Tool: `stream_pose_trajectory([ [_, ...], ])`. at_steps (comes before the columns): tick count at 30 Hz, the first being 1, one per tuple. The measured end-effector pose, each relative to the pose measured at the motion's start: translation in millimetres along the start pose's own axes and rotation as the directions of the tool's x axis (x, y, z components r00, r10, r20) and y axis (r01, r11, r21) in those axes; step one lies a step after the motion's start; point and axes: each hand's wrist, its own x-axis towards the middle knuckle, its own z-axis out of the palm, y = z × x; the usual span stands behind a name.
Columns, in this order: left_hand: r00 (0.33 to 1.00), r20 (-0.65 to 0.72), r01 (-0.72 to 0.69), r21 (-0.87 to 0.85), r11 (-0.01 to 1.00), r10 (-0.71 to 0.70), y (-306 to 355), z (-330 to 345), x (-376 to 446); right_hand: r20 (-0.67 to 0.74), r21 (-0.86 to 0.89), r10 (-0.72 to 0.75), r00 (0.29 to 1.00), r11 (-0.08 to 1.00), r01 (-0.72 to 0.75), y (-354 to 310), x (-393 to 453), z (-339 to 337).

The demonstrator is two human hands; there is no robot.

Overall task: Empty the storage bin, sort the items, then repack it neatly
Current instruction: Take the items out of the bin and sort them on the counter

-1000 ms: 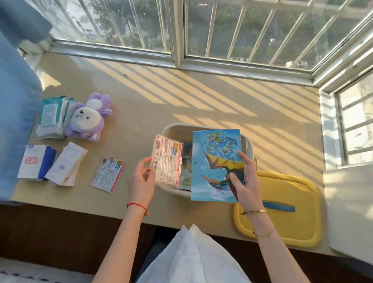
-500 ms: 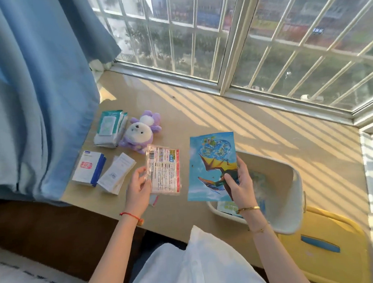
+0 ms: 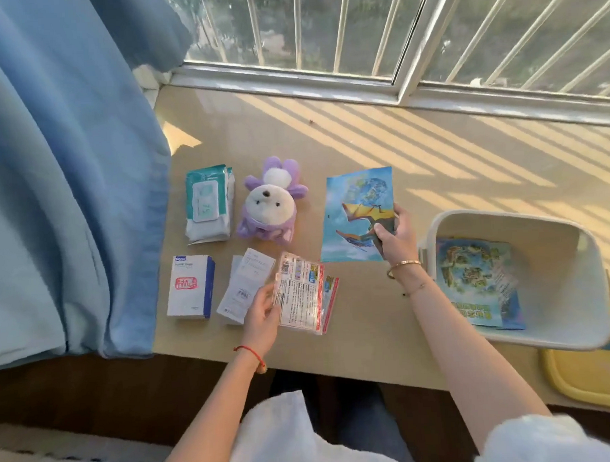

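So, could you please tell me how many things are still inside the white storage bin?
1 visible: a blue illustrated paper packet lying flat on the floor of the white plastic storage bin. More could be hidden beneath it.

Bare tabletop [image 3: 379,121] lay open from 11 to 2 o'clock, between the laid-out things and the window frame [image 3: 288,79]. At 9 o'clock the blue curtain [image 3: 63,172] closed off the table's edge. The wipes pack [image 3: 208,204], plush toy [image 3: 270,204], white box [image 3: 190,288] and folded leaflet [image 3: 244,285] crowded 10 o'clock, with narrow gaps between. At 3 o'clock the storage bin [image 3: 508,220] blocked the way; its yellow lid [image 3: 587,382] probably took the 4 o'clock corner. Bare wood ran along 6 o'clock.
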Motion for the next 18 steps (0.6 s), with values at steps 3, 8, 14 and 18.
stream_pose_trajectory([
  [3, 0.999, 0.021, 0.029, 0.0, 1.0, -0.029, -21.9, 10.4, 23.4, -0.01, 0.023, 0.038, 0.999, 0.999, -0.038, 13.4, 36.8, 26.6],
  [8, 0.997, 0.029, 0.072, 0.008, 0.997, -0.073, -54.5, 35.8, 56.6, -0.017, -0.045, 0.061, 0.998, 0.997, -0.062, 59.5, 87.2, 50.2],
  [14, 0.996, -0.005, 0.094, 0.092, 0.991, -0.094, -81.2, 48.4, 70.7, -0.029, -0.256, -0.005, 1.0, 0.967, -0.003, 89.4, 106.6, 58.0],
  [18, 0.999, -0.004, 0.033, 0.262, 0.964, -0.034, -84.7, 45.2, 67.5, -0.006, -0.457, -0.013, 1.0, 0.889, 0.009, 99.9, 108.7, 55.1],
])
